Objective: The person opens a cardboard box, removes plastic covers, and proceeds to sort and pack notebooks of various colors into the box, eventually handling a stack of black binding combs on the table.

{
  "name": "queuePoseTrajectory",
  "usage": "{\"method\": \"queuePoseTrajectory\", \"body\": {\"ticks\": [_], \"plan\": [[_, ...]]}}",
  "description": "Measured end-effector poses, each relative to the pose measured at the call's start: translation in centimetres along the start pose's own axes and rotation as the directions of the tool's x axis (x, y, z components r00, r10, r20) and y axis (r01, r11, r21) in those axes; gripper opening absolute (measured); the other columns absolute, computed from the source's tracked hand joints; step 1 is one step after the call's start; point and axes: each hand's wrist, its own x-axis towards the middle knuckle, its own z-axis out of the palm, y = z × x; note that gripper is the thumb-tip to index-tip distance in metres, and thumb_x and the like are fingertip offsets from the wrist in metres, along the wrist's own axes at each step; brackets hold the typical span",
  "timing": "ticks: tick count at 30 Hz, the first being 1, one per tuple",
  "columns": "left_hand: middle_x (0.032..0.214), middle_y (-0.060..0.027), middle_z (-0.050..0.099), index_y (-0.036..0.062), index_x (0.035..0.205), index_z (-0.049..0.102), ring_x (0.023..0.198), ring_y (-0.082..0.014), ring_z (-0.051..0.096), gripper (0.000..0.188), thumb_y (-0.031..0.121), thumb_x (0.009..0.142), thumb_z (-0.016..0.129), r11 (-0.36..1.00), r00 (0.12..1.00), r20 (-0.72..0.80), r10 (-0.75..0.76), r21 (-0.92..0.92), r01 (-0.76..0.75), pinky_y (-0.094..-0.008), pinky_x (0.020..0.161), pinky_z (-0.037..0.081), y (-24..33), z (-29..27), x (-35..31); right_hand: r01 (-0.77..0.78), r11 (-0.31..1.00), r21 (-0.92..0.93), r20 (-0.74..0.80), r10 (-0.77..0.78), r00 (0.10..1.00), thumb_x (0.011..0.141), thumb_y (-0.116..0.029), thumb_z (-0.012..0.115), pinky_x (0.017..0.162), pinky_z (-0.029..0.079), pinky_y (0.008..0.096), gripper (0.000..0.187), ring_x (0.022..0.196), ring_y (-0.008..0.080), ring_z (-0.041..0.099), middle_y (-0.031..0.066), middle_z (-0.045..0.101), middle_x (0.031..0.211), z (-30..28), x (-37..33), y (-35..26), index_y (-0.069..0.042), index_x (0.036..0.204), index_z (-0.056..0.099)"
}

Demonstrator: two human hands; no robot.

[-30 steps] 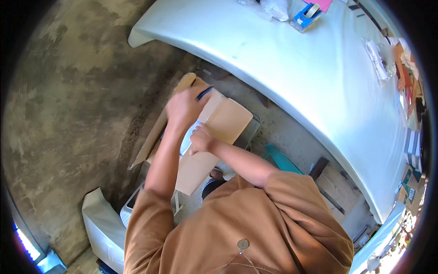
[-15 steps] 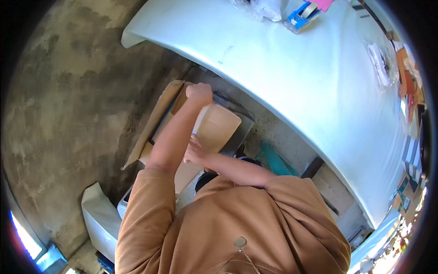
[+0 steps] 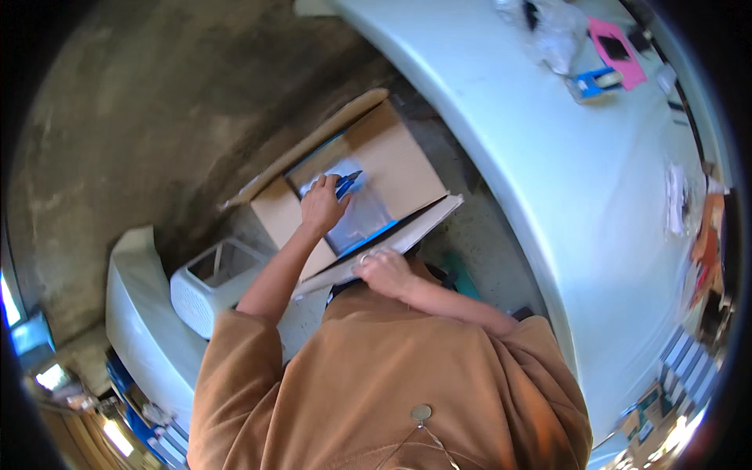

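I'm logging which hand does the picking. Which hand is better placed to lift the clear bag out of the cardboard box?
Probably the left hand: it is already inside the cardboard box, on the clear bag. The right hand rests on the box's near flap, outside the opening.

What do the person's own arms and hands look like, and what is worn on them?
Both forearms are bare. Loose short sleeves of a tan-brown cloth garment cover the upper arms to about the elbow. The left hand wears no glove and shows no ring. The right hand is also ungloved, with a thin pale ring on one finger.
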Motion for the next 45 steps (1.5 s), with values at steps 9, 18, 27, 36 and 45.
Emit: {"method": "queuePoseTrajectory", "body": {"ticks": [9,18,27,36,45], "plan": [[0.094,-0.0076,0.062,0.0113,0.098,0.058,0.091,-0.0268,0.057,0.034,0.027,0.069,0.068,0.958,0.959,0.0,0.285,0.019,-0.285,-0.0376,0.08,0.048,-8.6,3.4,-5.3,0.026,0.993,-0.119,0.04,-0.021,0.999,0.07,-0.015,0.061,0.059,0.047,0.0325,0.019,0.061,0.0182,0.06,0.0013,0.062,0.068,-0.3,-1.5,-0.5,-0.019,0.087,0.068],[0.093,-0.0095,0.062,0.0079,0.095,0.057,0.094,-0.0259,0.057,0.026,0.014,0.07,0.06,0.986,0.99,-0.111,0.084,0.152,-0.066,-0.0371,0.077,0.048,-11.3,-4.2,-12.4,0.077,0.958,-0.277,0.12,-0.045,0.992,0.064,-0.01,0.064,0.062,0.047,0.0348,0.029,0.067,0.0205,0.06,0.0031,0.058,0.072,0.2,-1.5,-1.3,-0.019,0.091,0.068],[0.101,-0.0157,0.06,0.0061,0.111,0.054,0.098,-0.0328,0.057,0.045,0.022,0.071,0.068,0.842,0.797,-0.29,-0.53,-0.292,0.454,-0.0421,0.083,0.045,-23.6,1.6,-20.2,0.009,0.939,-0.344,-0.063,-0.033,0.997,0.063,-0.003,0.062,0.065,0.04,0.036,0.032,0.08,0.022,0.058,0.0029,0.062,0.084,0.4,3.0,-3.2,-0.018,0.092,0.067],[0.105,-0.0234,0.054,-0.007,0.11,0.048,0.099,-0.0356,0.054,0.078,0.05,0.065,0.075,0.682,0.74,-0.147,-0.656,-0.536,0.498,-0.0421,0.086,0.043,-23.5,6.6,-18.4,-0.132,0.932,-0.338,-0.002,0.139,0.99,0.073,-0.001,0.048,0.095,0.037,0.0462,0.05,0.12,0.0281,0.047,0.0081,0.052,0.127,7.5,-8.1,-3.5,-0.017,0.119,0.057],[0.115,-0.0206,0.045,-0.0064,0.118,0.041,0.109,-0.0364,0.045,0.092,0.049,0.056,0.082,0.862,0.887,-0.23,-0.4,-0.425,0.278,-0.0407,0.092,0.04,-16.7,7.7,-18.3,-0.621,0.763,-0.179,0.531,0.607,0.591,0.078,0.008,0.041,0.111,0.017,0.045,0.084,0.139,0.0321,0.01,0.008,-0.001,0.153,11.7,-5.0,-2.3,-0.027,0.147,0.008]]}}
